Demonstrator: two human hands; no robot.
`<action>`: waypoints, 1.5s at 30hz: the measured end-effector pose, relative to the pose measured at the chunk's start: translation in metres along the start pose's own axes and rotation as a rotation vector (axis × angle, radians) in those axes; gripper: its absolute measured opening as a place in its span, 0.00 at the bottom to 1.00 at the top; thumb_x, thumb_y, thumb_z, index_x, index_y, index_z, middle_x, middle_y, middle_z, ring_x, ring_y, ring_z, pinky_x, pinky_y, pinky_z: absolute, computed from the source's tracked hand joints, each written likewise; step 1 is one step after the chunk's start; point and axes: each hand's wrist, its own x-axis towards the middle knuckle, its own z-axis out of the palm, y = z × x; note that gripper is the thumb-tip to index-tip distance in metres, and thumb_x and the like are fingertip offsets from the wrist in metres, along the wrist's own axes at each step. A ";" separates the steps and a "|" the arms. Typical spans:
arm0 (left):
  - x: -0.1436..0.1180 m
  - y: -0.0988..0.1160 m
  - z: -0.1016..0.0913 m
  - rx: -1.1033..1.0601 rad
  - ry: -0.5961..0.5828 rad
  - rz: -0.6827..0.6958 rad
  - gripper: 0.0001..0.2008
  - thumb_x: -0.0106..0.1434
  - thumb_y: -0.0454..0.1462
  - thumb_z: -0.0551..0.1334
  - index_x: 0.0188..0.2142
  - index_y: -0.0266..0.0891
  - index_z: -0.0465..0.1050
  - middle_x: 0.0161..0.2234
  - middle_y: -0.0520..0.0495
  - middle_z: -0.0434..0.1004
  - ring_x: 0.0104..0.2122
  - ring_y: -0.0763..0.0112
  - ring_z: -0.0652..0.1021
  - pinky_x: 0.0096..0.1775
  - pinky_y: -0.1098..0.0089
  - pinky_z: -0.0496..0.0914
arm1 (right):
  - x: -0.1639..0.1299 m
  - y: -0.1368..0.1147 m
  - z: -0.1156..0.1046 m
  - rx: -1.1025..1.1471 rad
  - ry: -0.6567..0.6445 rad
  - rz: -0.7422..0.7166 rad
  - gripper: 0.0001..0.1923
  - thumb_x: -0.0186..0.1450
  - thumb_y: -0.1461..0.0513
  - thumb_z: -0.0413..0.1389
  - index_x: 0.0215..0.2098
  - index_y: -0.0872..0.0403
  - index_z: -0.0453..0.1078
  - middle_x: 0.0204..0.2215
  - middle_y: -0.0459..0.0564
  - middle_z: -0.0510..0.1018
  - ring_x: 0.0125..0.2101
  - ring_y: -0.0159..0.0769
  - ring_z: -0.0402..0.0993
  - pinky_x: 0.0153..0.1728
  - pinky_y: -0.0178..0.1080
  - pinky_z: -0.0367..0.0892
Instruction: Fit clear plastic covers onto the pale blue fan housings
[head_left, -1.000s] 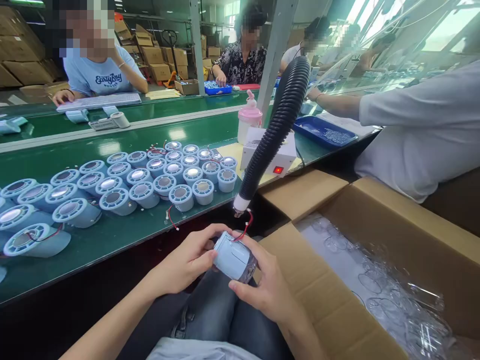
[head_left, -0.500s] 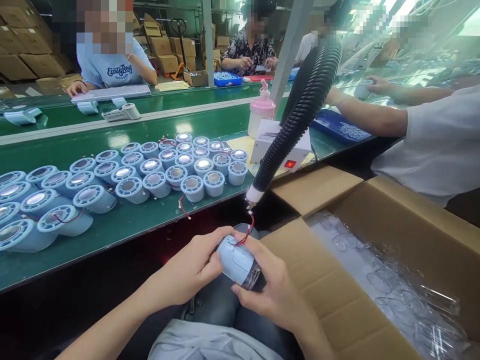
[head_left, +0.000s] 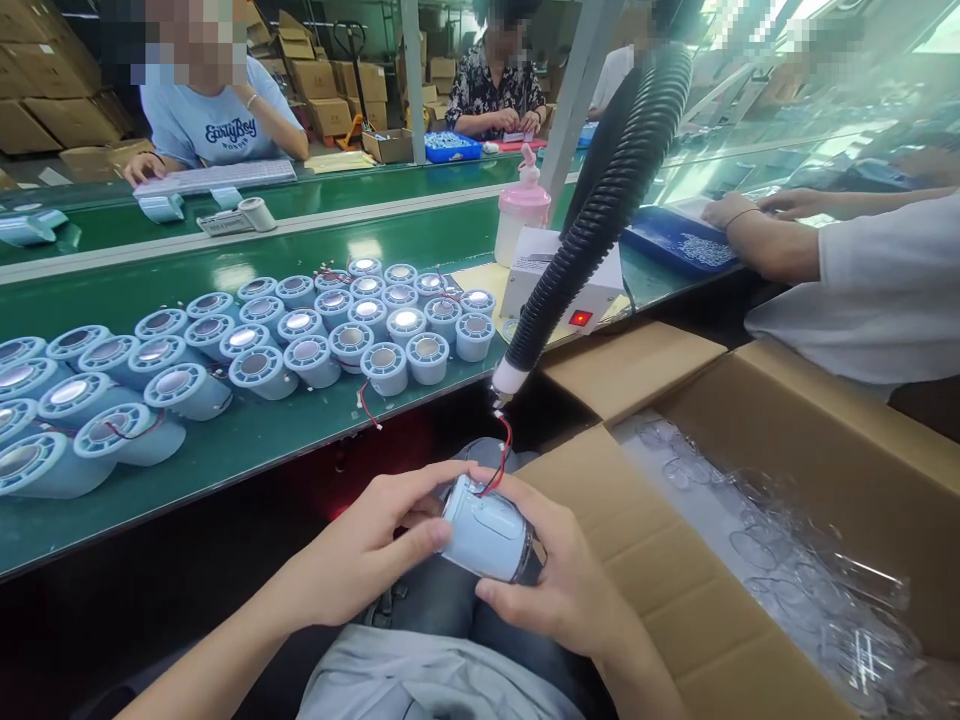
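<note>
Over my lap, both hands grip a light-blue cylindrical housing (head_left: 484, 530). My left hand (head_left: 379, 545) is closed on its left end, with the thumb pressed on the near side. My right hand (head_left: 562, 575) wraps the right end, where a thin clear plastic edge shows. A red and black wire lead (head_left: 508, 450) rises from the housing's top toward the white nozzle (head_left: 508, 378) of a black corrugated hose (head_left: 592, 225). The lead's plug appears right at the nozzle tip; I cannot tell whether they touch. My palms hide the housing's ends.
Several similar blue housings (head_left: 307, 358) stand in rows on the green bench (head_left: 247, 480). At my right is an open carton (head_left: 630, 560) with clear plastic cups (head_left: 795, 560). A white box with a red switch (head_left: 580, 318) sits behind the nozzle. Co-workers sit opposite and at right.
The housing has turned slightly in my hands and sits more level. Less of the clear part shows past its right end. My left thumb has moved onto the housing's near side.
</note>
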 end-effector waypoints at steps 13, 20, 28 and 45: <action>-0.004 -0.006 -0.003 -0.308 -0.117 -0.057 0.33 0.59 0.36 0.68 0.61 0.54 0.62 0.50 0.48 0.76 0.41 0.66 0.79 0.42 0.70 0.74 | -0.002 -0.012 0.001 -0.168 -0.134 -0.035 0.42 0.54 0.70 0.57 0.62 0.39 0.50 0.59 0.43 0.62 0.56 0.34 0.64 0.56 0.33 0.61; -0.004 -0.012 -0.001 -0.192 -0.058 0.146 0.37 0.54 0.31 0.71 0.60 0.56 0.64 0.57 0.47 0.72 0.46 0.62 0.79 0.46 0.68 0.76 | -0.005 -0.011 0.001 -0.280 -0.149 -0.084 0.47 0.54 0.72 0.55 0.64 0.40 0.42 0.63 0.48 0.55 0.62 0.37 0.56 0.59 0.39 0.59; -0.010 -0.018 -0.002 0.024 -0.031 0.247 0.40 0.53 0.33 0.71 0.62 0.60 0.60 0.61 0.48 0.67 0.56 0.56 0.73 0.52 0.64 0.73 | -0.008 -0.014 0.001 -0.361 -0.195 -0.121 0.45 0.55 0.73 0.55 0.63 0.42 0.41 0.65 0.52 0.52 0.64 0.40 0.53 0.59 0.40 0.61; -0.018 -0.040 0.012 -0.242 -0.076 -0.088 0.33 0.60 0.42 0.66 0.63 0.56 0.58 0.54 0.44 0.71 0.36 0.67 0.77 0.41 0.68 0.73 | -0.002 -0.013 0.009 0.024 -0.255 0.418 0.41 0.55 0.69 0.55 0.62 0.50 0.41 0.62 0.60 0.56 0.59 0.45 0.61 0.56 0.49 0.62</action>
